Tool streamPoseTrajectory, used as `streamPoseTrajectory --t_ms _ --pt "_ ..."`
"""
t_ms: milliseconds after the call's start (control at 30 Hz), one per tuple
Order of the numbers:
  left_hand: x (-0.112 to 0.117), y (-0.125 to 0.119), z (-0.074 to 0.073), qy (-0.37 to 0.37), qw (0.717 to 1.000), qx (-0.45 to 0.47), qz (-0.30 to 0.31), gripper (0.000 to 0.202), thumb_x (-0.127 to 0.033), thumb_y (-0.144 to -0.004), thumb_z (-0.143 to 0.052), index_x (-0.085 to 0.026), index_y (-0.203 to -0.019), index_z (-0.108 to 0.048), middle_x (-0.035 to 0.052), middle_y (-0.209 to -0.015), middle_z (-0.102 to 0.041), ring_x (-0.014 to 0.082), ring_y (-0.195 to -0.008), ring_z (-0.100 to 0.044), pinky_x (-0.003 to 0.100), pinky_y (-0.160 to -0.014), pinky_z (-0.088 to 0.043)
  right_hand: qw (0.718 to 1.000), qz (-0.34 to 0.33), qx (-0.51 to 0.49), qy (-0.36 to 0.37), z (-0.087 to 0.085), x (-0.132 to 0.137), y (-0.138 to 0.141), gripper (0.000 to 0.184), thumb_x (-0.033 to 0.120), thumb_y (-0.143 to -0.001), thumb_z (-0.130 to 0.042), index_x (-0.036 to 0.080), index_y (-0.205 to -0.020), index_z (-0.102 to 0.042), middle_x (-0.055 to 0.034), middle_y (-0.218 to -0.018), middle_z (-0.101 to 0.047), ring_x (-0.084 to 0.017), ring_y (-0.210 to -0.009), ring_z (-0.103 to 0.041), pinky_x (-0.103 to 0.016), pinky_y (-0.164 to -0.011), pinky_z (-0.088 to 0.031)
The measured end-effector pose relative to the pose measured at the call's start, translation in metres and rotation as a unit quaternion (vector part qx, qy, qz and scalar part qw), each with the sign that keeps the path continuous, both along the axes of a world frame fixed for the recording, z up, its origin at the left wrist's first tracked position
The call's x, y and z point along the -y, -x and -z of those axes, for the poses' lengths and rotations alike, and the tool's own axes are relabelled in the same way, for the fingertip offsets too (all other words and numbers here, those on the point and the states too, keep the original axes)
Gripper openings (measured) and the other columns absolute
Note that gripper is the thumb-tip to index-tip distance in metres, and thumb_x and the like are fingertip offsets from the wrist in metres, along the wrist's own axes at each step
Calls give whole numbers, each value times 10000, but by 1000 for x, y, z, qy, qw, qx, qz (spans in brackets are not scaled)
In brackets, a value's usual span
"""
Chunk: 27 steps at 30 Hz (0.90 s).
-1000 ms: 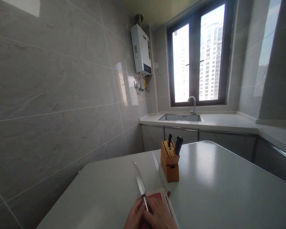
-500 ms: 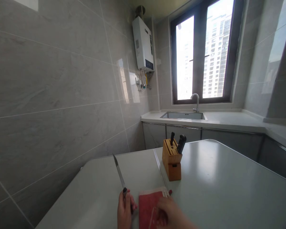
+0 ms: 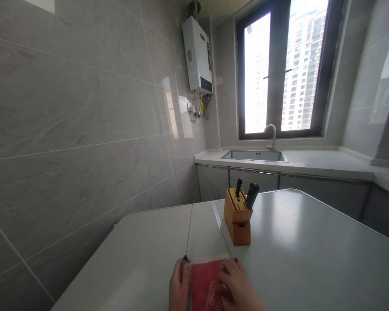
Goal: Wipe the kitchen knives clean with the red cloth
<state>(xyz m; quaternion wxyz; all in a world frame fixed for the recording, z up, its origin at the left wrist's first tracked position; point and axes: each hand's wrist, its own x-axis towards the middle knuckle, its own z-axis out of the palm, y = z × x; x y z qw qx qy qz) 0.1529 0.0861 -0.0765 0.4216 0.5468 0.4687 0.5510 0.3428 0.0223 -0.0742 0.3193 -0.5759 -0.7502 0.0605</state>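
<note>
My left hand (image 3: 179, 286) is wrapped round the black handle of a knife (image 3: 189, 231). Its long blade points away from me, turned edge-on so that only a thin dark line shows. Just to the right lies a folded red towel (image 3: 203, 278) with a pale border along its far edge. My right hand (image 3: 231, 280) has its fingers curled onto the towel's right side, gripping it. Beyond the towel stands a wooden knife block (image 3: 240, 216), upright, with two black-handled pieces in its slots.
The white table (image 3: 142, 259) has a metal strip (image 3: 218, 218) running across it. Behind are a counter (image 3: 327, 160) with a sink (image 3: 225, 154) and tap (image 3: 273, 134). A tiled wall (image 3: 84, 129) rises on the left, bearing a water heater (image 3: 197, 56).
The knife has swung to the right and rolled, so its blade went from flat-side view to edge-on. My right hand has moved up to the towel's far right corner. The view has shifted slightly.
</note>
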Motion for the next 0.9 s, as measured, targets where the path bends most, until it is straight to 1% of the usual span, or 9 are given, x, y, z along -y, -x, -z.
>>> streamPoseTrajectory --t_ms 133,267,333,433,533,633,700,800,900 --pt "-1 0 1 -13 999 -30 32 445 -560 -754 -551 -141 -882 -629 62 -806 -660 213 -776 -609 270 -709 -484 1000 17 3 -18 -12 4 3 225 83 -572 -519 212 -746 -576 -51 -930 -529 -243 -914 -505 -356 -805 -364" --pt "-2 1 7 -33 996 -63 57 379 -491 -834 -482 -143 -921 -605 67 -865 -657 208 -816 -606 278 -763 -470 996 74 -50 -32 -15 4 6 228 40 -595 -467 212 -699 -574 -50 -883 -534 -219 -868 -533 -327 -773 -399" --pt "-2 2 9 -43 994 -73 63 357 -463 -845 -478 -145 -953 -599 75 -916 -658 211 -848 -606 282 -783 -466 987 109 -115 -36 -15 3 6 250 59 -658 -456 231 -769 -599 -43 -860 -560 -200 -813 -564 -301 -739 -421" --pt "1 -1 7 -55 992 -86 72 351 -453 -840 -490 -150 -979 -599 81 -957 -662 215 -870 -611 285 -795 -469 961 135 -241 -33 -10 0 4 194 168 -759 -479 251 -882 -603 -28 -842 -627 -190 -756 -605 -274 -700 -445" --pt "6 -5 2 -62 988 -103 94 349 -466 -835 -486 -157 -944 -605 78 -935 -671 209 -836 -619 278 -775 -480 923 140 -357 -7 -3 -4 4 170 360 -823 -488 222 -867 -577 -4 -644 -611 -179 -570 -580 -263 -581 -445" --pt "10 -8 -2 -71 984 -119 112 343 -472 -832 -484 -161 -912 -605 74 -900 -675 203 -812 -625 275 -763 -488 874 93 -476 -12 2 -8 8 233 433 -814 -508 207 -861 -535 -18 -720 -627 -190 -666 -606 -270 -633 -469" --pt "12 -8 -3 -82 981 -130 119 332 -459 -823 -503 -164 -936 -606 82 -921 -678 208 -843 -632 284 -787 -488 825 79 -558 -27 3 -11 11 227 433 -785 -560 213 -800 -510 4 -722 -608 -170 -683 -589 -258 -649 -469" --pt "13 -7 -2 -89 977 -147 129 324 -441 -806 -532 -168 -961 -610 111 -1038 -666 235 -978 -614 309 -870 -463 698 37 -715 4 4 -13 15 219 422 -780 -582 231 -828 -486 37 -731 -590 -137 -646 -575 -242 -609 -469" --pt "14 -7 -1 -89 972 -159 147 294 -415 -824 -511 -165 -945 -604 114 -1022 -667 234 -938 -620 306 -837 -471 593 -18 -804 24 3 -14 14 294 403 -728 -650 230 -913 -500 7 -844 -638 -160 -771 -618 -306 -753 -489"
